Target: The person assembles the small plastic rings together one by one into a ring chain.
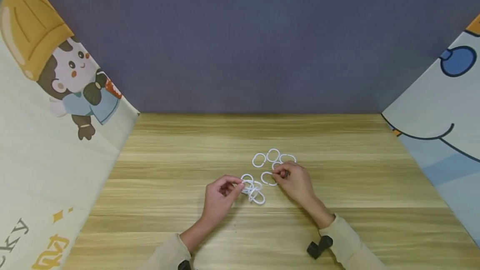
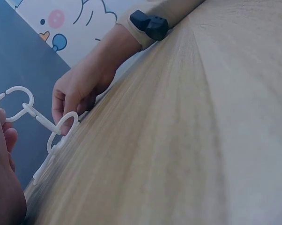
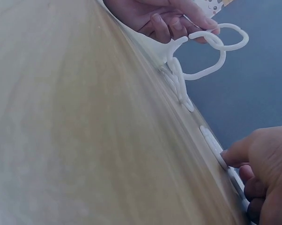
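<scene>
My left hand (image 1: 220,197) pinches one link of a short chain of white plastic C-shaped rings (image 1: 257,197) between thumb and forefinger. In the right wrist view, the held part of the chain (image 3: 204,75) hangs above the table while its lower links reach down to the wood. To the right, my right hand (image 1: 296,181) has its thumb and forefinger at the edge of a single loose white ring (image 1: 264,181), which lies flat on the table. The right wrist view shows this ring (image 3: 211,143) edge-on beneath the fingertips. Each ring has a small gap in its loop.
Behind the right hand lie several more loose white rings (image 1: 273,155), one partly covered by the fingers. The wood-grain table (image 1: 168,145) meets a dark blue back panel (image 1: 255,45). Printed cartoon panels (image 1: 101,153) flank both sides.
</scene>
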Demonstrator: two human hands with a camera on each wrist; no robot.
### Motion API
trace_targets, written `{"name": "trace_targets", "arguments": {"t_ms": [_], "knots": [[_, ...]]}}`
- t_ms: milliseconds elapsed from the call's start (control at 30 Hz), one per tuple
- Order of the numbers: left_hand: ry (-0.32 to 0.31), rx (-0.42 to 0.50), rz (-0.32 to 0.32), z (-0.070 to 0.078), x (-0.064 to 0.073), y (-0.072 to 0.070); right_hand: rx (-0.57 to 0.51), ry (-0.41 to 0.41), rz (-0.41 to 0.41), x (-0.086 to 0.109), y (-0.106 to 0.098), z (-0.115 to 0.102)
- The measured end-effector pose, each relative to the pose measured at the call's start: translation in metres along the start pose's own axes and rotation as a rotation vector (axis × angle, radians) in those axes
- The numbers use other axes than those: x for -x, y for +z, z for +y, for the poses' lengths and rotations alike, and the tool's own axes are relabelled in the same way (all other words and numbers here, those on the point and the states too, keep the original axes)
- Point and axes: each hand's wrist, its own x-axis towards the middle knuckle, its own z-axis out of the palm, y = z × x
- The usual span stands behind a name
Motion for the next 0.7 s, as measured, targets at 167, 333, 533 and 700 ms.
{"name": "trace_targets", "arguments": {"t_ms": [167,333,533,700], "knots": [[-0.006,0.003,-0.005,0.0003,0.0003,-0.0001,0.007,0.021,-0.024,0.0003,0.0009,0.0001],[0.004,0.005,-0.011,0.0007,0.0003,-0.0004,0.028,0.024,-0.035,0.0011,0.0016,-0.0013],[0.008,0.009,-0.011,0.0011,0.0002,-0.0002,0.060,-0.002,-0.014,0.0020,0.0029,-0.0017],[0.008,0.016,-0.007,0.0015,0.0001,0.0000,0.002,0.055,0.002,0.0020,0.0026,-0.0027]]}}
